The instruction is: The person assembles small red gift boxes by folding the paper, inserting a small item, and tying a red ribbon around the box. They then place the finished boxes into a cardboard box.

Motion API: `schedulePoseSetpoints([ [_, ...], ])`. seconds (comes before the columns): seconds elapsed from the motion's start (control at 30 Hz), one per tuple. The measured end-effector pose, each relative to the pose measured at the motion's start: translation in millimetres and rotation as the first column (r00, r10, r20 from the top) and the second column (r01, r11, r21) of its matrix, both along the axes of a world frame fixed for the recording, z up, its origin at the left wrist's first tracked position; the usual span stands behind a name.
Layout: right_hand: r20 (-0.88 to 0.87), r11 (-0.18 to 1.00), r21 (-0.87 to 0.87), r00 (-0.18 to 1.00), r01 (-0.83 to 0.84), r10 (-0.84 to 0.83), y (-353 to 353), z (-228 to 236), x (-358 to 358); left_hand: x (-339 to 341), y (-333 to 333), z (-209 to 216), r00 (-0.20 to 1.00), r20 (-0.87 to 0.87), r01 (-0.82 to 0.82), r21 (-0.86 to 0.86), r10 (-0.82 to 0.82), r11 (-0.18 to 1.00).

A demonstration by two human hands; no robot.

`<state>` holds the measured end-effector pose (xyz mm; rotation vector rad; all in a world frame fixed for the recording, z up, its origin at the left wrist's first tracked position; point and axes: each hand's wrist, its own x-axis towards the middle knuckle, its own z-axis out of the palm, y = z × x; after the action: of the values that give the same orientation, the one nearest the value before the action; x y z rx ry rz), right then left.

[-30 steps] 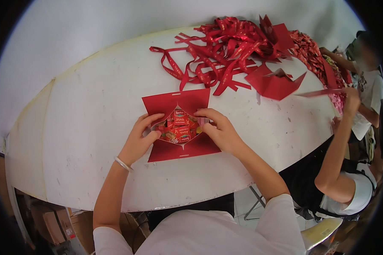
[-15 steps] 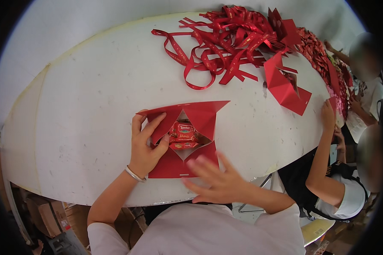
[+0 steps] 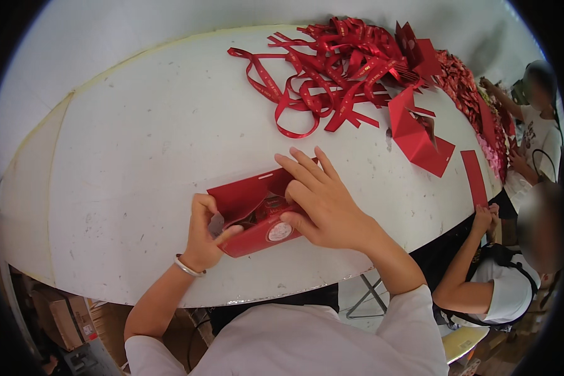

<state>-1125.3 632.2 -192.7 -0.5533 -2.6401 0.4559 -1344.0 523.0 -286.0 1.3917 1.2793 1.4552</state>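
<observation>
A red folding card box (image 3: 247,246) stands on the table in front of me, its two long flaps raised and the gap between them facing up. A pale round label (image 3: 279,232) marks its near flap. Wrapped snack packets (image 3: 273,204) show partly inside; the flaps and my fingers hide the rest. My left hand (image 3: 205,233), with a silver bangle at the wrist, grips the box's left end. Across the right end lies my right hand (image 3: 324,203), thumb on the near flap and fingers over the far one.
Red printed ribbons (image 3: 313,94) lie tangled at the back, beside stacked red cards (image 3: 420,53). Another partly folded red box (image 3: 417,135) rests at the right. Beyond are piled red packets (image 3: 460,78). A co-worker's hands (image 3: 484,216) hold a red card strip (image 3: 474,177); another person stands farther back.
Lying spread with its packets showing, the box is now upright with its flaps drawn together and turned slightly. My right hand has moved up onto it. The co-worker's red strip has come into view.
</observation>
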Motion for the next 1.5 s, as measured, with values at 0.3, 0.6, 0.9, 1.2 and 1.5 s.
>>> schedulePoseSetpoints([
  [0.3, -0.335, 0.996, 0.041, 0.94, 0.076, -0.058, -11.7, -28.6, -4.7, 20.5, 19.4, 116.9, 0.504, -0.863, 0.118, 0.122, 0.046, 0.986],
  [0.6, -0.221, 0.921, 0.288, 0.954, 0.263, -0.204, 101.6, -56.5, -3.4, 35.7, 6.1, 85.5, 0.634, -0.768, 0.007, 0.116, 0.085, 0.993],
  [0.9, -0.578, 0.957, -0.289, 0.798, 0.0, -0.174, 166.5, 156.7, -30.3, 30.6, 14.9, 88.4, 0.793, -0.597, 0.043, -0.14, -0.119, 0.989],
  [1.2, -0.598, 0.699, -0.631, 0.785, -0.337, -0.161, 61.9, 179.2, -31.7, 34.2, 4.1, 84.3, 0.814, -0.573, 0.054, -0.083, -0.091, 0.995],
  [1.5, -0.323, 0.299, -0.942, 0.657, -0.154, -0.681, 12.9, 49.7, 75.0, 23.2, -9.1, 89.9, 0.792, -0.604, 0.042, -0.095, -0.091, 0.995],
])
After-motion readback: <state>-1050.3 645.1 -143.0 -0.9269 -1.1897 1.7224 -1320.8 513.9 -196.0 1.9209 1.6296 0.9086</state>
